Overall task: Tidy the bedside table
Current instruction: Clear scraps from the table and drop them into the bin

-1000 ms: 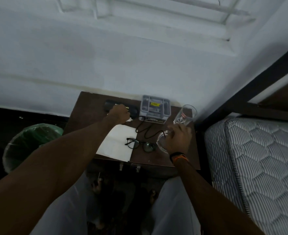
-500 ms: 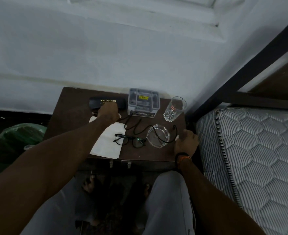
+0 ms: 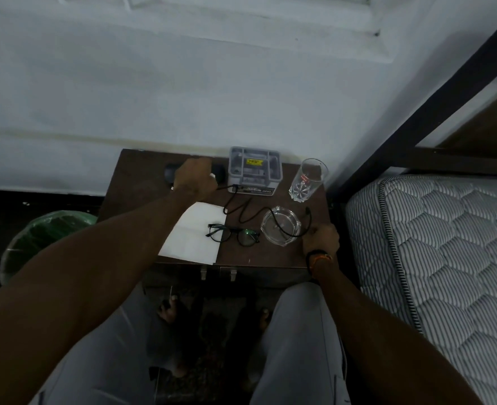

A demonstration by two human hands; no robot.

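Evidently the step in hand is shifting the dark oblong spectacle case [image 3: 169,174], which lies at the back of the dark brown wooden bedside table [image 3: 130,182], just left of the grey plastic box with a yellow label [image 3: 254,169]. The left hand [image 3: 196,181] is curled down over the case's middle, so only its two rounded ends show; whether the fingers have truly closed round it or merely press on top cannot be told. To do this well, I would take the case across its short sides and lift it straight up, since a thin black cable [image 3: 241,210] leaves the box's front edge close to that hand and could snag.

That cable loops forward from the box and runs over the clear glass ashtray [image 3: 281,227], which sits in front of the box and to its right. The right hand [image 3: 320,241] lies loosely clenched beside the ashtray's right rim, with the cable ending near its knuckles; a pinch on the cable is likely but not clearly visible. Black-framed eyeglasses [image 3: 232,234] lie unfolded in front of the box, half on a white paper sheet [image 3: 196,233]. A clear drinking glass [image 3: 308,180] stands upright just right of the box.
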